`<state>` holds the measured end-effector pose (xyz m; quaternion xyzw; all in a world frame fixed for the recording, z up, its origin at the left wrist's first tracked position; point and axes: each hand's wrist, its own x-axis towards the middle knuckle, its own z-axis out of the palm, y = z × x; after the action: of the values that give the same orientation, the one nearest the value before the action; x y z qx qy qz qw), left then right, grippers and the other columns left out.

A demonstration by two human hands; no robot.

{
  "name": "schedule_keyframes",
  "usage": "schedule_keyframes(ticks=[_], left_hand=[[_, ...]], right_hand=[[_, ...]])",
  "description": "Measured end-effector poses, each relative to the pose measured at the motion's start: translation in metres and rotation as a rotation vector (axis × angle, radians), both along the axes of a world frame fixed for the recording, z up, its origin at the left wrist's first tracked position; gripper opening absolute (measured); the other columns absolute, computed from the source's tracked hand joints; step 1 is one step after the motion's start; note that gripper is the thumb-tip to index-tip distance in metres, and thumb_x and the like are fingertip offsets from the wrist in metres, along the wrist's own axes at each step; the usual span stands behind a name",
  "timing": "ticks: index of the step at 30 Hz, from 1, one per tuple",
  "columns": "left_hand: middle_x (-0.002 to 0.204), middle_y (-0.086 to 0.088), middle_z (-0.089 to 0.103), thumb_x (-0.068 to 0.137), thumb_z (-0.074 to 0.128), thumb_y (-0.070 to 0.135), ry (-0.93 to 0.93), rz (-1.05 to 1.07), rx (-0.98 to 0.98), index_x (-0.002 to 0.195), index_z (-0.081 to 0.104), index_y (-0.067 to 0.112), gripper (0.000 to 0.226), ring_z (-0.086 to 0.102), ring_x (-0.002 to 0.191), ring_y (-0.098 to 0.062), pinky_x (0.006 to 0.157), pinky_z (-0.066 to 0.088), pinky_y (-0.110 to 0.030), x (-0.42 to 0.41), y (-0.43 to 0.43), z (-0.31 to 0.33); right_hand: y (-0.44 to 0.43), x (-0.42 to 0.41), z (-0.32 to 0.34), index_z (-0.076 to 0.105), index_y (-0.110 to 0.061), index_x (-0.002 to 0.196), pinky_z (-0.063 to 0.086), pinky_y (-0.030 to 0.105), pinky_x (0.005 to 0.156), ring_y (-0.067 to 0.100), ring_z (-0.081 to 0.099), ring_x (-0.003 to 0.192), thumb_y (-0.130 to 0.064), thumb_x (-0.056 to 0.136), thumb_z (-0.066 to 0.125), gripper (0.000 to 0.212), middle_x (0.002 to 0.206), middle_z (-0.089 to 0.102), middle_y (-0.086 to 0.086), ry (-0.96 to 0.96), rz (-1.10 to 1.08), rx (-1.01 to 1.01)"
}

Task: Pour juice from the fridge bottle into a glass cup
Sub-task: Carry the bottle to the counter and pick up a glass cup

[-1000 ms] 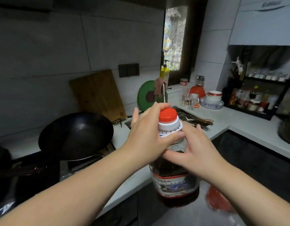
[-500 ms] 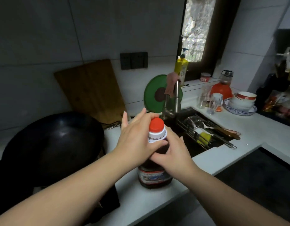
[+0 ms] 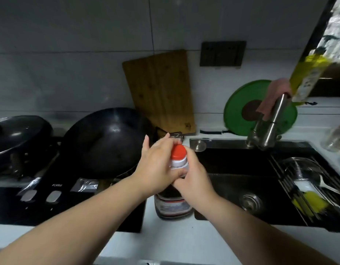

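A: Where is the bottle (image 3: 173, 205) sitting?

B: Just below the centre of the frame, standing upright on the white counter (image 3: 165, 240), in the narrow strip between the stove (image 3: 69, 207) on the left and the sink (image 3: 261, 180) on the right.

A: What are the hands doing?

B: The left hand (image 3: 157, 169) is coming in from the lower left and wrapping around the neck just under the red cap (image 3: 178, 152), its fingers (image 3: 179, 172) clamping on the white collar. The right hand (image 3: 196, 178) is reaching in from the lower right and gripping the bottle's shoulder, fingers closing on it.

A: Is the cap on?

B: Yes, it is sitting on top of the bottle.

A: What else is showing?

B: A black wok (image 3: 106, 140) is resting on the stove left of centre, and a wooden board (image 3: 159, 92) is leaning on the wall above the hands. A green lid (image 3: 236, 108) is standing behind the tap (image 3: 270, 123) at upper right.
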<state>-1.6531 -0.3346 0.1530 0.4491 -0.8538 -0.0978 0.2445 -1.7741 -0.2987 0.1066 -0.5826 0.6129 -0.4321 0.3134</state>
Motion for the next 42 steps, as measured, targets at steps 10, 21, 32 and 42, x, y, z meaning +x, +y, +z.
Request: schedule_keyframes(ticks=[10,21,32,42], left_hand=[[0.13,0.009,0.05,0.077,0.076,0.037,0.019,-0.011,0.128,0.12,0.04,0.03,0.057,0.021,0.144,-0.013,0.118,-0.001,-0.043,-0.017,-0.033,-0.018],[0.162,-0.001,0.005,0.092,0.046,0.058,-0.225,0.076,-0.085,0.152,0.004,0.027,0.079,-0.01,0.147,-0.021,0.118,-0.003,-0.047,-0.013,-0.033,-0.031],[0.153,-0.015,0.033,0.074,0.07,0.031,-0.203,-0.167,-0.384,0.148,0.033,0.017,0.084,0.023,0.144,-0.034,0.113,0.012,-0.054,-0.11,-0.013,-0.004],[0.155,-0.002,0.031,0.09,0.052,0.03,-0.208,-0.471,-0.309,0.151,0.025,0.025,0.067,0.018,0.146,-0.023,0.118,0.0,-0.049,-0.327,0.037,0.004]], right_hand=[[-0.031,-0.011,-0.025,0.034,-0.041,0.139,0.047,0.039,0.104,0.015,0.048,0.124,-0.01,0.077,0.077,0.082,0.131,0.052,-0.009,0.024,-0.061,-0.006],[-0.032,-0.022,-0.026,-0.024,-0.035,0.148,-0.007,0.05,0.119,0.024,-0.016,0.148,-0.043,0.092,0.059,0.101,0.164,-0.009,-0.003,0.573,-0.013,-0.021],[0.022,-0.122,0.008,0.012,-0.028,0.155,0.002,0.05,0.12,0.021,0.002,0.15,-0.043,0.089,0.056,0.081,0.163,0.012,0.003,0.731,-0.269,-0.172],[0.094,-0.322,0.006,0.028,-0.025,0.151,0.008,0.051,0.12,0.022,0.013,0.149,-0.036,0.084,0.067,0.079,0.16,0.023,0.004,0.754,-0.615,-0.123]])
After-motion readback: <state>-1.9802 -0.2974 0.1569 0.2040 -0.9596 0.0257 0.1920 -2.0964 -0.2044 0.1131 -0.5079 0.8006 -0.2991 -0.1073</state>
